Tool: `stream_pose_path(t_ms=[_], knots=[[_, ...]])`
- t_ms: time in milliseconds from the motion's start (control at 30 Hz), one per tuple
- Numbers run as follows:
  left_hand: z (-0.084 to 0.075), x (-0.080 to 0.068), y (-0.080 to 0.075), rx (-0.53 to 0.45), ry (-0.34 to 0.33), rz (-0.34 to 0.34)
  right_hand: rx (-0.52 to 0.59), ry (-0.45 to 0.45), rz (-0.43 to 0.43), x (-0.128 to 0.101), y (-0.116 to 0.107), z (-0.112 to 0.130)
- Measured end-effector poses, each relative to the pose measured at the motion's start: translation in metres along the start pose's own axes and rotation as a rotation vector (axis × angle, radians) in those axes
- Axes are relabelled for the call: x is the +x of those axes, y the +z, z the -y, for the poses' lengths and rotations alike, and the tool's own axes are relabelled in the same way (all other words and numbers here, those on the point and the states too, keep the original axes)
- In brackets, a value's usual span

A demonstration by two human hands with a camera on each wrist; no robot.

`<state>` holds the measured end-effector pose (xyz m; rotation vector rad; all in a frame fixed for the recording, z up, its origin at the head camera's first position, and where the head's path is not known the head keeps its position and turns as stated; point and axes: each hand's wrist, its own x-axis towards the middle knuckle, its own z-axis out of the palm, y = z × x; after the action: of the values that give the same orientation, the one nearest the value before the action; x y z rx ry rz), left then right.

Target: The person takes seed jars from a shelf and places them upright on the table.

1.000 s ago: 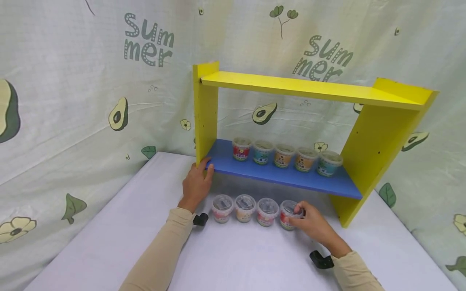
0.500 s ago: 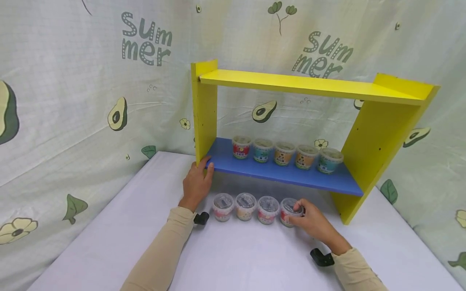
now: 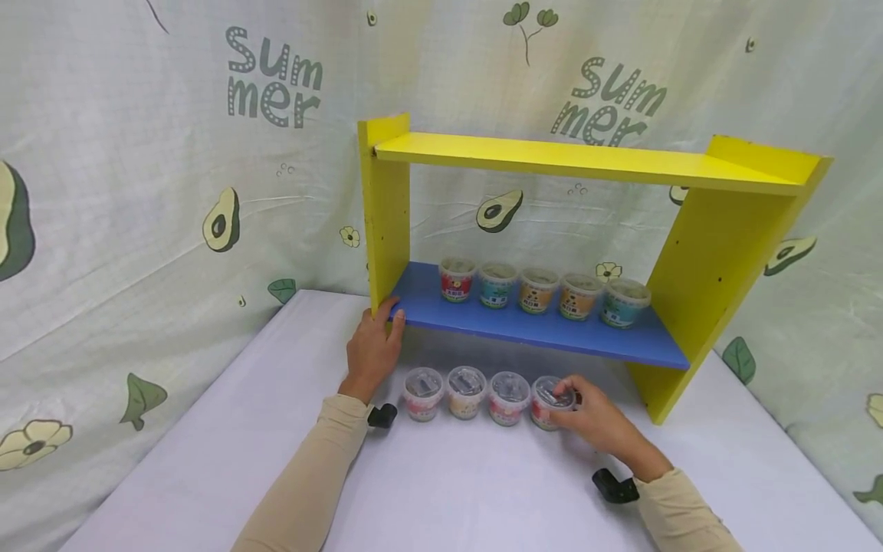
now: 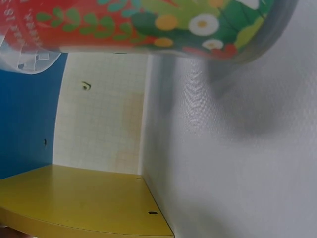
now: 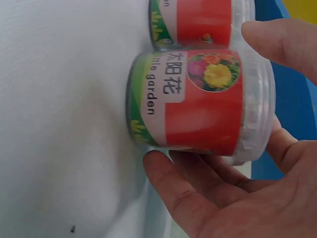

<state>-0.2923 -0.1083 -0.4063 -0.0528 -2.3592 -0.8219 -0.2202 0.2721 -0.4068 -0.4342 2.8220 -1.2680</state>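
Note:
My right hand (image 3: 596,418) is at the rightmost lidded cup (image 3: 545,420) of a row on the table, fingers round its side. In the right wrist view this seed cup (image 5: 205,114) has a red flower label, with my thumb (image 5: 282,42) by the lid and my fingertips (image 5: 163,168) along the opposite side. My left hand (image 3: 372,353) grips the lower left corner of the yellow and blue shelf (image 3: 531,333), thumb on the blue board's front edge. Close to the left wrist camera is a red flowered cup (image 4: 163,25).
Three more lidded cups, the middle one (image 3: 465,402) among them, stand left of the held cup. Several cups in red, teal and orange (image 3: 538,295) line the blue board. A white table (image 3: 441,491) lies in front; printed cloth (image 3: 138,192) hangs behind.
The view has shifted slightly. My right hand stays round the same cup, with small finger movement over its lid; my left hand keeps its grip on the shelf.

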Motion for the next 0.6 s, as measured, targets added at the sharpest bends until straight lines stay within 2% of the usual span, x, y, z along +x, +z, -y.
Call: stream_pose_path(t_ms=[133, 467, 600], knots=[[0.0, 0.0, 0.0, -0.001, 0.001, -0.003, 0.008, -0.009, 0.015, -0.002, -0.01, 0.0], [0.002, -0.002, 0.001, 0.0, -0.006, -0.011, 0.059, -0.041, -0.03, -0.009, -0.038, 0.002], [0.002, -0.002, 0.0, 0.0, -0.002, -0.002, 0.057, -0.061, -0.01, -0.013, -0.052, 0.007]])
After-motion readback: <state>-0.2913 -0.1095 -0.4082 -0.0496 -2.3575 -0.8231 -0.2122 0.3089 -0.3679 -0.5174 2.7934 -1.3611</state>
